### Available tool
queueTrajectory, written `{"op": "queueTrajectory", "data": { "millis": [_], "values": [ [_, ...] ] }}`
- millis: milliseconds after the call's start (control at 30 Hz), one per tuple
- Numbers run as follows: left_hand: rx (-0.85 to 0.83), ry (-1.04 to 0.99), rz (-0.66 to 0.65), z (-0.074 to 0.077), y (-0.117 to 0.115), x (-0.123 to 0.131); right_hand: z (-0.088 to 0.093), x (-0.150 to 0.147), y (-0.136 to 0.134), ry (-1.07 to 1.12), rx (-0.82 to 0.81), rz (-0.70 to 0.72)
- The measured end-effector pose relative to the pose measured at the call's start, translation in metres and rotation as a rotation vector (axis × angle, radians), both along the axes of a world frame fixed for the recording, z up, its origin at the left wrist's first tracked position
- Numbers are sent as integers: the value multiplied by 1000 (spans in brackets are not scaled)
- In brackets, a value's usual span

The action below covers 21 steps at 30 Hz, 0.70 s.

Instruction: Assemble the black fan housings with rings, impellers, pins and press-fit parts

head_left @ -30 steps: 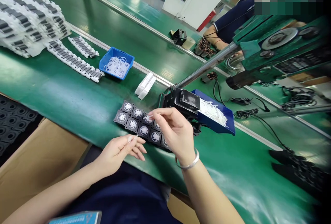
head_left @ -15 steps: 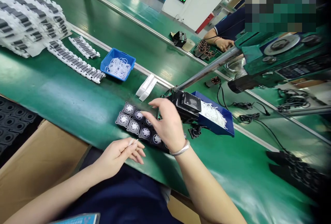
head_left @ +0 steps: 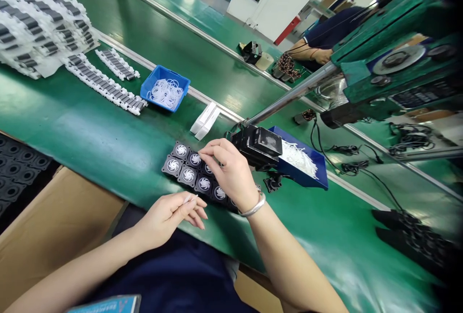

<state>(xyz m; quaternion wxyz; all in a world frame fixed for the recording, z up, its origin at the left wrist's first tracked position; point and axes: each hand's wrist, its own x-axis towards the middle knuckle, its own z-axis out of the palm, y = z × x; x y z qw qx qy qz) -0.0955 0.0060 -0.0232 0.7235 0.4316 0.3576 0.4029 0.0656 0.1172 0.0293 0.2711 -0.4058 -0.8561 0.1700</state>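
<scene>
Hold your left hand (head_left: 170,216) steady as it pinches the small white piece (head_left: 192,198), and square your right hand (head_left: 231,170), its fingertips narrowed on contents I cannot tell, over the black fan units (head_left: 188,174) at your left hand's one o'clock.

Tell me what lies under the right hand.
Under the right hand is part of a grid of black square parts with white swirls. Several show beside the hand; those directly beneath it are covered.

Parts (head_left: 188,174) on bench (head_left: 108,134) | bin (head_left: 175,74) behind, left (rings (head_left: 166,93) inside) | machine (head_left: 392,62) right
</scene>
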Motion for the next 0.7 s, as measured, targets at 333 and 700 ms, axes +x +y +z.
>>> {"op": "queueTrajectory", "data": {
  "millis": [333, 700],
  "values": [
    [12, 13, 15, 0, 1, -5, 28, 9, -13, 15, 213, -100],
    [25, -7, 30, 1, 3, -3, 17, 7, -42, 257, -332, 124]
  ]
}}
